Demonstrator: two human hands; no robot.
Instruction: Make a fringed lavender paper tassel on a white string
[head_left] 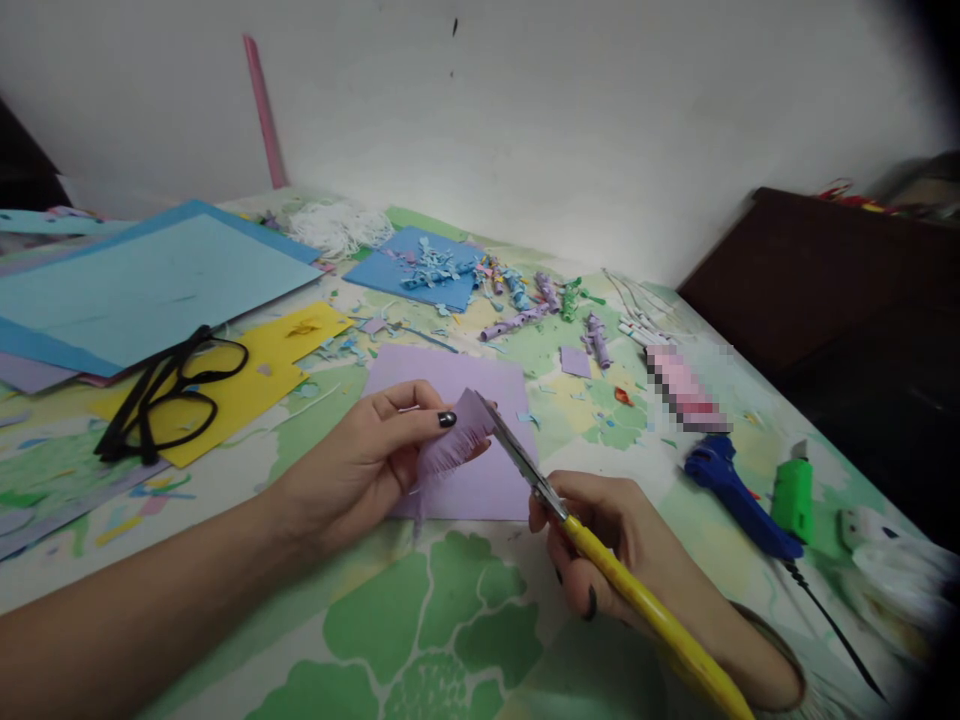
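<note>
Scissors [576, 530] are gripped in the right hand [637, 530], blades at the edge of the fringed purple strip [459, 430]; the left hand [375, 450] pinches this strip above the purple sheet [480, 498] on the tabletop [300, 610].

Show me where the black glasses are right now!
In the head camera's view, the black glasses are on the left side, mostly over the yellow paper, beside the big light blue sheet.
</note>
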